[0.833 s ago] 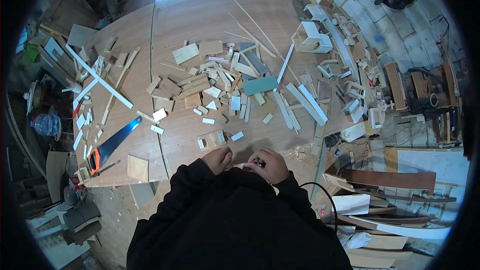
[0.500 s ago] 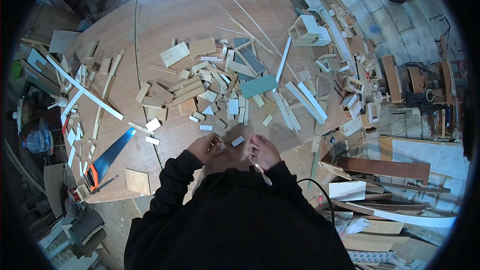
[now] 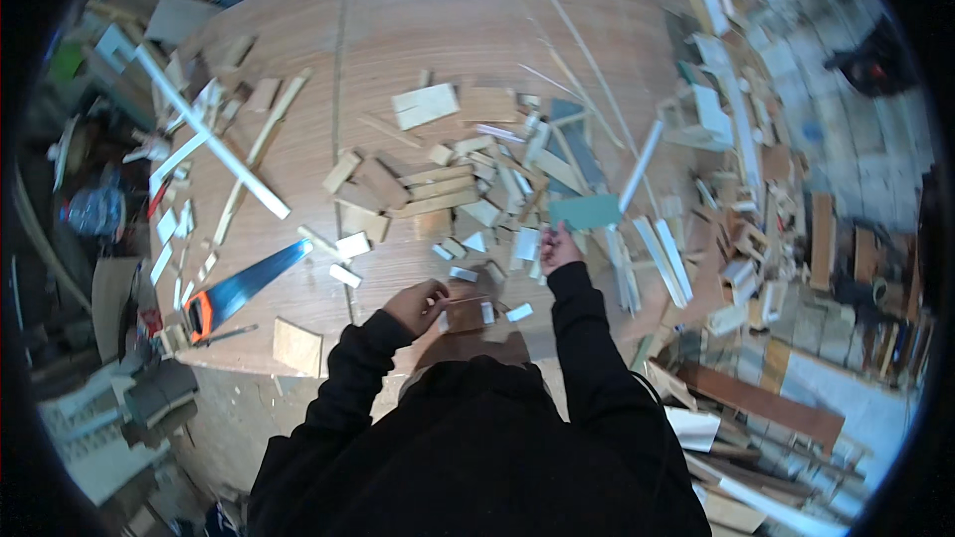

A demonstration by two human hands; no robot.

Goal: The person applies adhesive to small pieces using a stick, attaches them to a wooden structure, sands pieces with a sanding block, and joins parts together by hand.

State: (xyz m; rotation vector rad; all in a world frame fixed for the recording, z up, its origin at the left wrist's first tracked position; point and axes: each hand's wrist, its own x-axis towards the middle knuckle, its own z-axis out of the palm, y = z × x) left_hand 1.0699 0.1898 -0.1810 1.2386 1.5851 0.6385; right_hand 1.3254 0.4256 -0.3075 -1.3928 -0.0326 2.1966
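My left hand is held low over the near table edge, fingers curled in. Whatever its fingertips may pinch is too small to make out. By those fingertips lies a small brown piece, with a small white block at its right and another white block farther right. My right hand reaches forward into the wood pile, its fingers stretched partly apart. Its fingertips are at the lower left edge of a green rectangular board; contact is unclear. Beside these fingers is a pale block.
Wooden offcuts are heaped mid-table. At the left lie a handsaw with an orange handle, long white strips and a square wood panel. White strips lie right of the pile. Small wooden constructions line the right side.
My right hand has moved forward from near my left hand to the green board. My left hand stays low, fingers still curled. The view has shifted, and two white blocks now show between my hands.
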